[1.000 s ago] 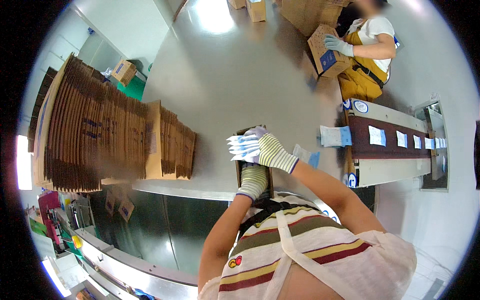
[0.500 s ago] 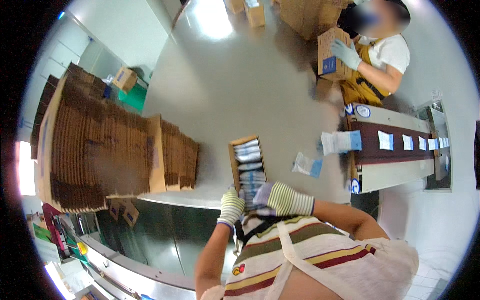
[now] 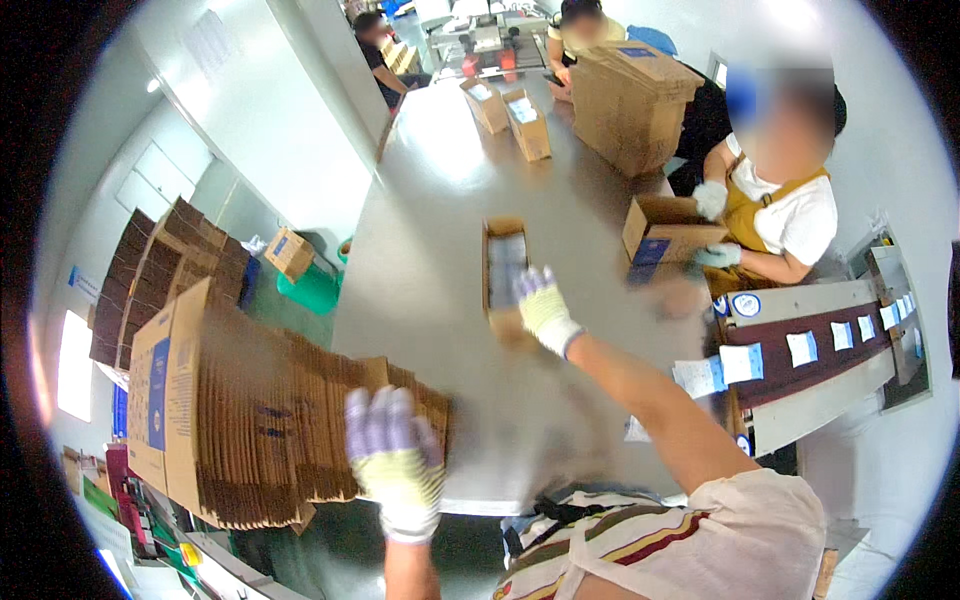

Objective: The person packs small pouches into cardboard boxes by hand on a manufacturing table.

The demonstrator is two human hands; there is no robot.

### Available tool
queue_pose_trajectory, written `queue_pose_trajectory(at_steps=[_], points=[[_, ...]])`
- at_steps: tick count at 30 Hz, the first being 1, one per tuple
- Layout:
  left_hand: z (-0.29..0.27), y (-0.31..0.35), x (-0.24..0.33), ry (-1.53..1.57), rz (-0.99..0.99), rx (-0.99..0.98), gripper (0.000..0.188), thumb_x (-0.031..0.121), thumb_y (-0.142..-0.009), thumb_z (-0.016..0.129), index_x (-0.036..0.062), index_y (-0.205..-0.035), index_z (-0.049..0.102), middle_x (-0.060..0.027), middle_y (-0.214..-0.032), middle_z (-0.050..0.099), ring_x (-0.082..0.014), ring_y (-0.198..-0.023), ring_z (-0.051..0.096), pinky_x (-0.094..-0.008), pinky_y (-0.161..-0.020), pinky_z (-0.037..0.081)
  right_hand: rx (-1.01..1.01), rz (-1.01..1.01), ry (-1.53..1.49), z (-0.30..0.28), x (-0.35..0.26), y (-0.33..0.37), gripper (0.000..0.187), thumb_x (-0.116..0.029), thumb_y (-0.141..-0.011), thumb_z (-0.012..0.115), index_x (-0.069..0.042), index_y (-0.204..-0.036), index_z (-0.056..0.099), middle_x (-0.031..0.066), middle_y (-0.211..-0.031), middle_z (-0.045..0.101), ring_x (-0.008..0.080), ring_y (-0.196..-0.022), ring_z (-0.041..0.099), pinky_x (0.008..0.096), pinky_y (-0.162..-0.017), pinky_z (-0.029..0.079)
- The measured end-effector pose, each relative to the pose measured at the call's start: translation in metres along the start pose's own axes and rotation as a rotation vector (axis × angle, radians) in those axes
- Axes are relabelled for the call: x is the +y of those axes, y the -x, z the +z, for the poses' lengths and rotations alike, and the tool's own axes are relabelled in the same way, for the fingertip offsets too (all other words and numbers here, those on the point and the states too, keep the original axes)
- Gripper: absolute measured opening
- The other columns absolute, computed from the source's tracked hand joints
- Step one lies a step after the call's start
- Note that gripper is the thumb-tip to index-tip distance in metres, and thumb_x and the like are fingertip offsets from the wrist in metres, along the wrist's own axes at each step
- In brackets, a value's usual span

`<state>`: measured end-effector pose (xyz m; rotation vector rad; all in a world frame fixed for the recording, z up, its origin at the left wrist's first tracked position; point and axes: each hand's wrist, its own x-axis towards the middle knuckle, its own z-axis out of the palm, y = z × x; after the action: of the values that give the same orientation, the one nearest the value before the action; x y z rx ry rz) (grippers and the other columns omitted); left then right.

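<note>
The box [image 3: 508, 322] runs lengthwise away from us, just left of our nearer, loosely open right grip [image 3: 547, 308]; our spread left grip [image 3: 397, 462] is empty.

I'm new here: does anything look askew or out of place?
Slightly. One whitish flat pouch lies apart on the grey metal table, partly hidden by the person's bare right forearm. At the near end of the dark red conveyor belt, white-and-blue pouches overlap, unlike the spaced single pouches farther along. No spill stands out.
</note>
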<state>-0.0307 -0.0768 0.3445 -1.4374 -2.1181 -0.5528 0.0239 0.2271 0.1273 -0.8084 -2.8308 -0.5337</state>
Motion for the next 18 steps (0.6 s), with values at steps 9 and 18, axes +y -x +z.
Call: queue_pose_trajectory(at_steps=[9, 18], points=[[-0.13, -0.045, -0.065, -1.05, -0.214, 0.337, 0.045, 0.024, -0.088, 0.057, 0.0085, -0.128, 0.046, -0.0115, -0.125, 0.054, -0.0344, -0.123, 0.042, -0.0438, -0.097, 0.04, -0.2, -0.265, -0.638, -0.103, -0.057, 0.041, 0.048, -0.039, -0.081, 0.058, -0.006, -0.115, 0.054, 0.0208, -0.118, 0.052, 0.0351, -0.112, 0.049, 0.0483, -0.095, 0.038], [-0.15, -0.038, -0.058, -1.039, -0.15, 0.141, 0.035, 0.019, -0.083, 0.057, 0.0096, -0.116, 0.053, -0.0064, -0.095, 0.058, -0.0246, -0.087, 0.059, -0.0367, -0.074, 0.047, -0.523, -0.201, -0.758, -0.038, -0.028, 0.231, 0.051, -0.049, -0.082, 0.055, -0.012, -0.116, 0.057, 0.0195, -0.103, 0.06, 0.0359, -0.099, 0.057, 0.0486, -0.085, 0.044]])
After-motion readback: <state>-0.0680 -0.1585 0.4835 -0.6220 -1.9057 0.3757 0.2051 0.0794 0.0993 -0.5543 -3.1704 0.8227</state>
